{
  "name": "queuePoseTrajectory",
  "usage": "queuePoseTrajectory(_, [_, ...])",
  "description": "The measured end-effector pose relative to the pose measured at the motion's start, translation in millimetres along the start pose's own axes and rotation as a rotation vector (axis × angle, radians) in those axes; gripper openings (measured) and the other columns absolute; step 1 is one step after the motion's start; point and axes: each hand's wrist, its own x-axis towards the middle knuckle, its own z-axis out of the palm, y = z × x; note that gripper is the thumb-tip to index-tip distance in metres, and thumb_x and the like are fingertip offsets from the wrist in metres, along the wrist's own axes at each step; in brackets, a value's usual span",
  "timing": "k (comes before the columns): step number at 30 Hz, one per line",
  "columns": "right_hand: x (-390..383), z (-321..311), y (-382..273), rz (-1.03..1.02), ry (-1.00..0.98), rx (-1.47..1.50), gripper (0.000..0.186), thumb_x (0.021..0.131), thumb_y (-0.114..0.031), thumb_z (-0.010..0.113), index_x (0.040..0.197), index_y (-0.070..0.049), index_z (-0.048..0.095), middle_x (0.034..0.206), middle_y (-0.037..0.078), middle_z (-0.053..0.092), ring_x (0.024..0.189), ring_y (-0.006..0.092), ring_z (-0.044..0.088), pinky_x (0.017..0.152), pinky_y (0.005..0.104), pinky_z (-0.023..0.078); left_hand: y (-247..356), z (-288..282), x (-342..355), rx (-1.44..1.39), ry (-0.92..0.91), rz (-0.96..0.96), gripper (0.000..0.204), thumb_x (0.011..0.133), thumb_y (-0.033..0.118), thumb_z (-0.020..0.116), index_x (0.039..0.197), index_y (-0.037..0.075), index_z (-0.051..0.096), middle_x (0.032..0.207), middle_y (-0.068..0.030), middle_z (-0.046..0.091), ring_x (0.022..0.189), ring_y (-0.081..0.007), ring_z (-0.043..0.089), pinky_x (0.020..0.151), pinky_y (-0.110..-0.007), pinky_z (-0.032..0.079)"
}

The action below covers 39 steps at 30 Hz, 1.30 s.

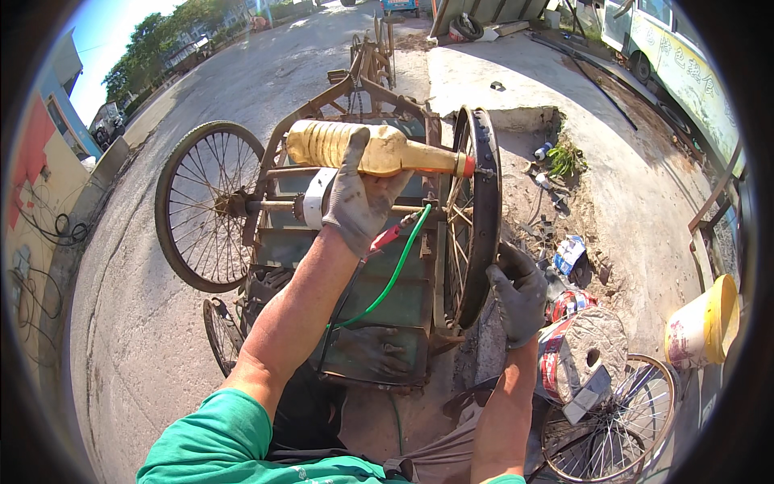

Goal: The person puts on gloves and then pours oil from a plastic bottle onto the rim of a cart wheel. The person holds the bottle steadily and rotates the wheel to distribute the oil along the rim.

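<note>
In my gloved left hand [363,198] is a tilted plastic bottle [326,143] of yellowish liquid, its red-tipped nozzle [463,165] at the near wheel's rim on the right. My gloved right hand [516,286] grips that wheel's dark tire [488,214] low on its outer side. The wheel is mounted on an upturned, rusty tricycle frame [300,113], opposite a spoked left wheel [181,206]. A green hose [391,286] and a red-handled tool [385,235] lie across the frame below my left hand, near a dark glove [371,348].
At right are a cardboard roll [572,355], a loose spoked wheel [621,436], a yellow bucket [700,321], rubble in broken concrete [544,177], metal railing [709,214] and a parked van [685,73]. A low wall [109,165] with cables runs along the left.
</note>
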Motion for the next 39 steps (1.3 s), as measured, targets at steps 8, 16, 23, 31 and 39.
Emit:
queuePoseTrajectory(8, [0,2,1,0.008,0.001,0.031,0.044,0.092,-0.004,0.079,0.135,0.003,0.072,0.109,0.006,0.078,0.092,0.0102,0.069,0.084,0.0279,0.056,1,1,-1,0.0,-0.037,0.008,0.051,0.099,0.032,0.082,0.137,0.005,0.062,0.134,-0.0128,0.07,0.127,-0.0324,0.068,0.109,-0.051,0.061])
queuePoseTrajectory(16, [-1,3,1,0.038,0.005,0.086,0.041,0.096,-0.004,0.079,0.136,-0.001,0.071,0.108,0.005,0.076,0.095,0.0108,0.07,0.087,0.0283,0.057,1,4,-2,0.024,-0.043,0.018,0.052,0.099,0.033,0.082,0.138,0.006,0.062,0.134,-0.0128,0.07,0.127,-0.032,0.068,0.108,-0.05,0.062])
queuePoseTrajectory(23, [-3,-25,57,-0.395,0.058,-0.496,0.038,0.094,-0.011,0.082,0.128,0.004,0.073,0.107,0.007,0.077,0.093,0.0157,0.071,0.085,0.0329,0.057,-2,3,-5,-0.046,-0.049,-0.067,0.052,0.099,0.036,0.081,0.138,0.006,0.062,0.134,-0.0119,0.07,0.128,-0.0315,0.067,0.108,-0.051,0.062])
queuePoseTrajectory(31, [-4,-23,21,0.015,-0.12,-0.319,0.027,0.095,-0.016,0.083,0.116,0.0,0.079,0.101,0.01,0.078,0.09,0.019,0.074,0.087,0.0339,0.057,0,3,-18,-0.062,-0.029,-0.095,0.05,0.097,0.032,0.084,0.135,0.009,0.062,0.129,-0.0101,0.072,0.124,-0.0296,0.069,0.106,-0.051,0.063])
queuePoseTrajectory(39, [-3,-8,17,-0.001,-0.043,-0.154,0.027,0.096,-0.012,0.082,0.12,0.001,0.078,0.11,0.009,0.081,0.099,0.0141,0.073,0.091,0.0306,0.055,-2,5,-20,-0.012,-0.027,-0.05,0.051,0.096,0.033,0.086,0.134,0.009,0.061,0.129,-0.0098,0.071,0.123,-0.0291,0.07,0.106,-0.05,0.064])
